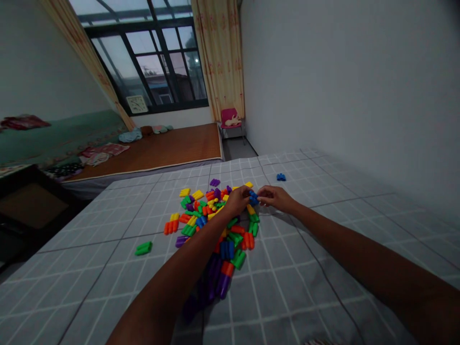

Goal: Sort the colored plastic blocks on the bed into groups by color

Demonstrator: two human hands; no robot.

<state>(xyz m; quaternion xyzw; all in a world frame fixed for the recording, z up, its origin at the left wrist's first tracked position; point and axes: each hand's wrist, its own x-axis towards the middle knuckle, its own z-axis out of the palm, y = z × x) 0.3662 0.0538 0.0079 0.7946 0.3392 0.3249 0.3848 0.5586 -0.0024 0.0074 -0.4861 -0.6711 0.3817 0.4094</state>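
Head view: left hand (237,200) and right hand (275,197) both pinch one small blue plastic block (253,198) between their fingertips, just above the multicoloured plastic block pile (215,225); no writing is readable

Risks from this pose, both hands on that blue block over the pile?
1. Both the left hand and right hand pinch one small blue block by the fingertips; it might slip and drop into the pile of blocks.
2. The left forearm lies across the pile and could scatter blocks.
3. The checked sheet looks soft, so pressing pieces on it may be unsteady.
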